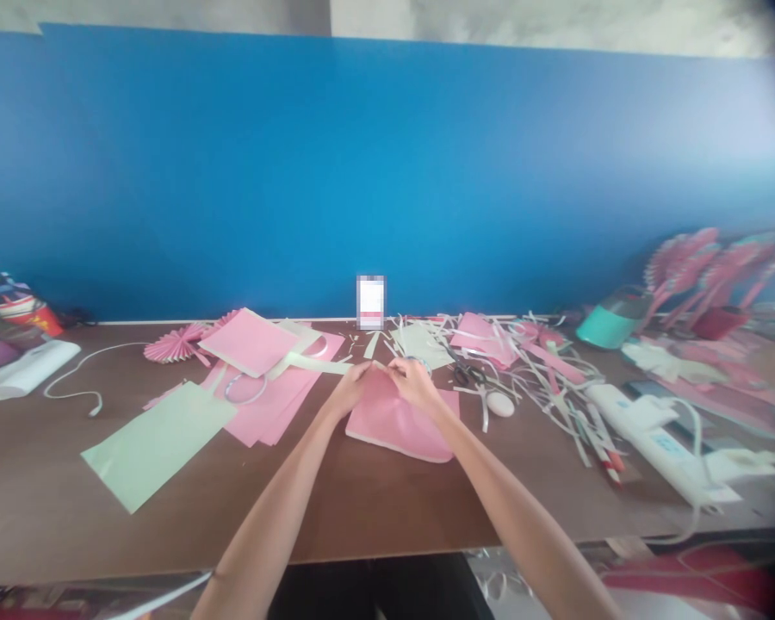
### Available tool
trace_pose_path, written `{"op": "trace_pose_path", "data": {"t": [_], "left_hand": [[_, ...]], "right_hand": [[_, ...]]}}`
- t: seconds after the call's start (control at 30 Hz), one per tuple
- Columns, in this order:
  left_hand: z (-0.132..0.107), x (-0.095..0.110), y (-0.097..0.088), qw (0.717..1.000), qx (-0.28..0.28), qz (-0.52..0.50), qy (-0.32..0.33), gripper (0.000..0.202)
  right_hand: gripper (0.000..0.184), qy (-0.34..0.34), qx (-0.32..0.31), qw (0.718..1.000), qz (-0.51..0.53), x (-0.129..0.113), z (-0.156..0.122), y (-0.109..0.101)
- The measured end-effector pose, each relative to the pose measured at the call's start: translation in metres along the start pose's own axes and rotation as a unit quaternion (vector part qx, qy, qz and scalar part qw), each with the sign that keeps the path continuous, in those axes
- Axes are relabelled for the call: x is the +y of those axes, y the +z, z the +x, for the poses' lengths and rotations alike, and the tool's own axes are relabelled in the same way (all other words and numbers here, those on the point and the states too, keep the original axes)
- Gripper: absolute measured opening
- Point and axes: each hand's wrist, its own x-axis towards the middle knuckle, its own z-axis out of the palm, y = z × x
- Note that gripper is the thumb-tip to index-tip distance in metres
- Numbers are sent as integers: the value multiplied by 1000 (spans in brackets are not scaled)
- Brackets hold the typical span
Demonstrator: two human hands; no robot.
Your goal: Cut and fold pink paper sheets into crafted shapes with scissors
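Observation:
A pink sheet of paper (pixel 400 422) lies on the brown table in front of me, its far edge raised between my hands. My left hand (pixel 354 387) pinches that edge on the left. Close beside it, my right hand (pixel 413 381) has its fingers closed on the same edge. Fine detail at the fingertips is blurred. Just left of my left hand, a pale strip (pixel 319 365) reaches over more pink sheets (pixel 281 400). Black-handled scissors (pixel 470 372) and a white oval object (pixel 500 404) lie right of my right hand.
A pale green sheet (pixel 158 443) and a folded pink paper fan (pixel 174 343) lie left. Tangled paper strips (pixel 542 379), a white power strip (pixel 659 443) and a teal container (pixel 610 320) are right. A blue panel (pixel 336 172) rises behind the table.

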Motion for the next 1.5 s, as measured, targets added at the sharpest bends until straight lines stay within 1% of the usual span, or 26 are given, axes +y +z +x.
{"op": "trace_pose_path", "data": {"t": [0.07, 0.17, 0.27, 0.4, 0.5, 0.63, 0.83, 1.0, 1.1, 1.27, 1.5], "left_hand": [[-1, 2, 0, 1000, 9, 5, 7, 32], [0, 2, -2, 999, 46, 22, 7, 31], [1, -2, -4, 997, 72, 33, -4, 33], [3, -6, -5, 995, 87, 39, -7, 35], [4, -8, -6, 995, 93, 44, -6, 36], [4, -7, -6, 995, 92, 40, -11, 37], [2, -2, -7, 996, 81, 30, -30, 39], [4, -4, -8, 996, 80, 27, -26, 40], [4, -5, -8, 997, 72, 24, -22, 40], [3, -3, -7, 996, 78, 30, -25, 40], [3, -2, -5, 997, 70, 17, -21, 40]], "right_hand": [[33, -2, 2, 1000, 6, -1, -1, -2], [29, -5, 7, 1000, 23, 0, -1, -7], [29, 13, -2, 999, 53, 4, -1, -16], [33, 37, -30, 995, 88, 12, -1, -26], [36, 51, -38, 993, 99, 16, 0, -29], [36, 57, -40, 994, 87, 19, -2, -31], [33, 48, -23, 998, 45, 18, -4, -33], [31, 56, -10, 998, 7, 18, -4, -35], [31, 58, -13, 998, -2, 18, -4, -36], [26, 61, -12, 998, -12, 17, -3, -36], [22, 43, -5, 998, -38, 19, -3, -33]]}}
